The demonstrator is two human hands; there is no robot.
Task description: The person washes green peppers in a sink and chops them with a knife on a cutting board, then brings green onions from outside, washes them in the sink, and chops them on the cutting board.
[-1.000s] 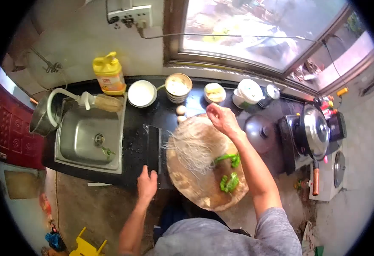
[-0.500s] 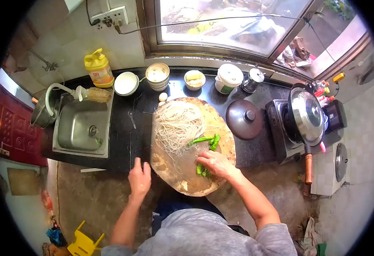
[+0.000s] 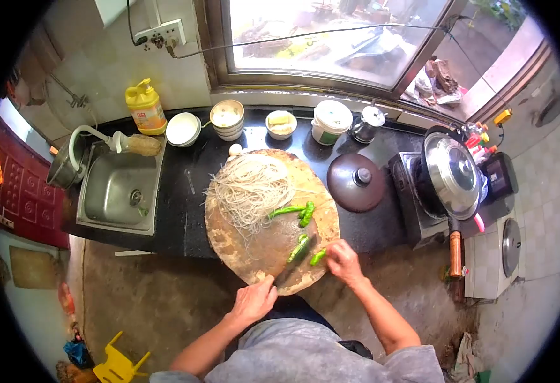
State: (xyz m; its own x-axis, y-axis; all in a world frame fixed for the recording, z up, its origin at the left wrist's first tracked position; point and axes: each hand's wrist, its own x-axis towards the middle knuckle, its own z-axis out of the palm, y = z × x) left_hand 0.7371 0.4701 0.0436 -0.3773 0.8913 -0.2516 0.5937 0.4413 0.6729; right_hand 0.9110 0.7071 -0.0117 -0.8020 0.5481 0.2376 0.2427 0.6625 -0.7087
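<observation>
My left hand is closed at the near edge of the round wooden board, around what looks like a knife handle. From it a dark, blade-like strip, the knife, slants away across the board. My right hand is at the board's right edge, fingers pinched at a piece of green pepper. Another green pepper lies beside the blade. Farther back are more green peppers, next to a heap of pale noodles. My fingers hide part of what they hold.
Behind the board stand an egg, stacked bowls, a small bowl and a white tub. A dark lid lies to the right, before the stove with a covered pan. The sink is left.
My left hand has moved right from beside the board to its near edge and closed. My right hand has shifted right and nearer me, with a pepper piece. The view has shifted slightly.
</observation>
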